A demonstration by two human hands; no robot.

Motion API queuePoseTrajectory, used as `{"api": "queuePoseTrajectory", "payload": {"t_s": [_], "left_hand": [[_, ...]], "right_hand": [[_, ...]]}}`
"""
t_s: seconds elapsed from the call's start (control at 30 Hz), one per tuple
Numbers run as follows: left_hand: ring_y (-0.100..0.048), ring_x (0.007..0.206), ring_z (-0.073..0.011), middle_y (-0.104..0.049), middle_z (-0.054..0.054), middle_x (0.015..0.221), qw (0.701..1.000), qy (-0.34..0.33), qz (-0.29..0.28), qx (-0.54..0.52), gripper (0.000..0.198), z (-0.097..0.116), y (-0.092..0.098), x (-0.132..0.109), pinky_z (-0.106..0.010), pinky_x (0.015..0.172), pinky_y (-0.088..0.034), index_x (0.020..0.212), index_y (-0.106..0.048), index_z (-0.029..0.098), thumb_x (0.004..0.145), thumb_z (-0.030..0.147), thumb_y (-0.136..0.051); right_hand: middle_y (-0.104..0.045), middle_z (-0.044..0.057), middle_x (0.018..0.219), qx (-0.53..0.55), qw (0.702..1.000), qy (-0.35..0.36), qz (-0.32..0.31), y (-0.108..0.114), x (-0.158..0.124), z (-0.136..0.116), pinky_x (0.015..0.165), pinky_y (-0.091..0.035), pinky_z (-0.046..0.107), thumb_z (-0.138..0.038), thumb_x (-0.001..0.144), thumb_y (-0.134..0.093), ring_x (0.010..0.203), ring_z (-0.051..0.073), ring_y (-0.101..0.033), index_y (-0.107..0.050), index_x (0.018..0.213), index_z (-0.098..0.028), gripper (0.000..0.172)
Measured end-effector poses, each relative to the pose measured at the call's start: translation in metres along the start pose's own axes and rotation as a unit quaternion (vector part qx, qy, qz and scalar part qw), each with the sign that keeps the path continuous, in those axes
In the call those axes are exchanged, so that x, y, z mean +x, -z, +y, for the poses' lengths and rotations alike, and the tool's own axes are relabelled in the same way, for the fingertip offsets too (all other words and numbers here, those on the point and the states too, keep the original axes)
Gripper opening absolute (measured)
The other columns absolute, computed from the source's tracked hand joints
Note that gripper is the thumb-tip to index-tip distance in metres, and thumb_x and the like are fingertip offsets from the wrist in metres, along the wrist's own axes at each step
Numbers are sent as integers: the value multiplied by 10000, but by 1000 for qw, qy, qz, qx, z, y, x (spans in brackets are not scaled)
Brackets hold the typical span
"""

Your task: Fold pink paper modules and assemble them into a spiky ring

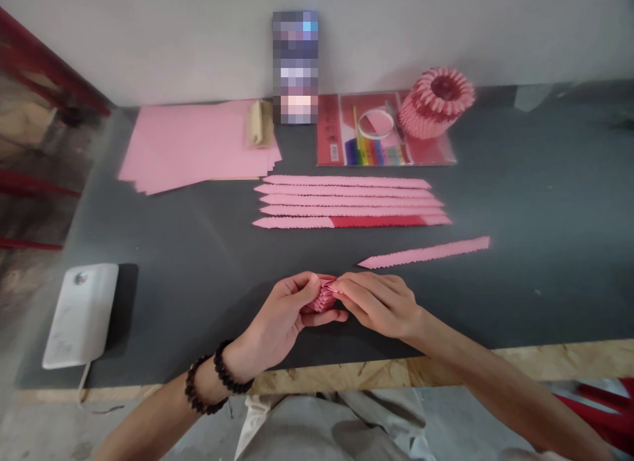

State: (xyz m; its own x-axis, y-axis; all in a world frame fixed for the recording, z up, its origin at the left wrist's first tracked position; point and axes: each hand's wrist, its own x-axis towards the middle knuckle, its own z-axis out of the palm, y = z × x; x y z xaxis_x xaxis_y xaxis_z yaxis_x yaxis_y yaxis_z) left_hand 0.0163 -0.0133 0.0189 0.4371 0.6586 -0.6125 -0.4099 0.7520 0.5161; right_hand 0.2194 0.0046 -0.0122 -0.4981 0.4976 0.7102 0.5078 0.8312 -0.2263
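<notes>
Head view. I used the white power bank point(80, 314), lying at the near left of the dark table mat point(520, 296), as my reference.

The left hand point(284, 316) sat to the right of the power bank, near the mat's front edge. Its fingers were curled closed around a small pink folded-paper bundle point(321, 297), thumb on top. A dark bead bracelet point(212, 376) circled that wrist.

The right hand point(379, 302) was further right of the power bank, touching the same bundle from the opposite side. Its fingers were nearly closed, the tips pinching the bundle's upper edge. The bundle sat between both hands, just above the mat.

Right of the power bank and beyond the hands, a single pink serrated strip point(426, 252) lay alone. Further back, a row of five similar strips point(349, 201) lay side by side. A stack of pink paper sheets point(193, 144) lay behind the power bank, toward the wall. Far right at the back stood a round pink paper-module ring point(436, 103), resting on a packet of coloured paper point(376, 141).
</notes>
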Motion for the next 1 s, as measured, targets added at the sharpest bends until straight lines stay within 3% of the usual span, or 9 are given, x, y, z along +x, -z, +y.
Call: {"api": "queuePoseTrajectory", "payload": {"t_s": [0.13, 0.3, 0.43, 0.63, 1.0], "left_hand": [[-769, 802, -191, -774, -82, 901, 998, -40, 37, 17, 389, -2, -2, -1, -306, 810, -647, 1018, -782, 111, 839, 454, -821], [-767, 778, -189, -782, -69, 853, 990, -98, 95, 46, 424, -2, -4, 0, -340, 815, -662, 994, -782, 117, 795, 485, -848], [-768, 783, -189, -786, -72, 885, 986, -113, 108, 57, 436, -2, -3, 1, -341, 817, -668, 992, -783, 118, 779, 492, -856], [-716, 742, -144, -743, -39, 805, 987, -112, 88, 76, 381, -4, -3, -1, -336, 825, -669, 1012, -790, 124, 818, 450, -836], [-737, 849, -197, -768, -82, 917, 987, -110, 53, 109, 379, -3, 1, -2, -372, 840, -668, 1064, -794, 125, 868, 449, -788]], "right_hand": [[-796, 8, 877, 37, 999, -32, 24, 0, 6, -4, 697, -648, 252, -102, 931, -696, 743, 142, -751, -741, 1045, -223, 173], [-786, -3, 811, 63, 991, -105, 61, -1, 6, -9, 618, -623, 226, -91, 895, -753, 664, 126, -735, -757, 1118, -237, 266], [-827, -5, 933, 57, 994, -78, 55, 0, 0, -6, 688, -656, 215, -38, 851, -772, 753, 133, -783, -748, 1128, -223, 333], [-831, 7, 922, 50, 996, 7, 68, 1, 3, 1, 710, -669, 202, -52, 890, -720, 762, 135, -793, -773, 1043, -208, 225], [-824, 35, 976, 52, 997, 37, 52, -3, 3, 5, 749, -686, 238, -50, 864, -752, 820, 165, -794, -772, 1082, -181, 255]]}}
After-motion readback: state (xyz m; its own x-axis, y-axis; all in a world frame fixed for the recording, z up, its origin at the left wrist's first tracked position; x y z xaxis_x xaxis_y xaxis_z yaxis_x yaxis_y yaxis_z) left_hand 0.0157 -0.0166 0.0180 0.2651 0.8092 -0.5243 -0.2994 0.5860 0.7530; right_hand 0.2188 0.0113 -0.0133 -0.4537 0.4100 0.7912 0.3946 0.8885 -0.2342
